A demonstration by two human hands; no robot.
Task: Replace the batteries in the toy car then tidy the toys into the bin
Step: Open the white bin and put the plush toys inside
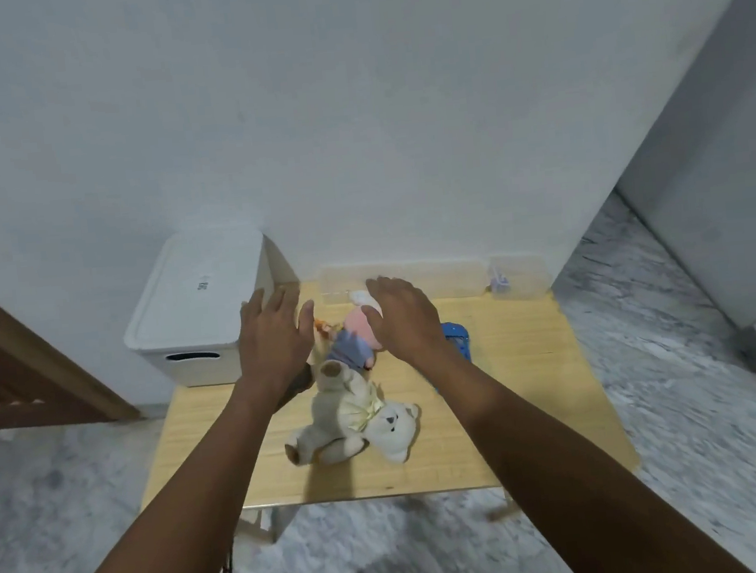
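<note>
- Left hand hovers flat, fingers spread, holding nothing, right of the lidded white bin
- Soft pink-and-blue doll lies between both hands on the bench; likely light, squashy, best grasped round its body
- Right hand likewise spread and empty, blue toy car partly beneath it

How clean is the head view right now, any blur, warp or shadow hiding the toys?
Head view: mild motion blur softens both hands, left hand and right hand, and the floor; wide-angle warp bends the table edges; soft even light, no glare; the forearms cast shadows on the table, yet the teddy bear reads clearly; the right hand covers part of the pink doll.
</note>
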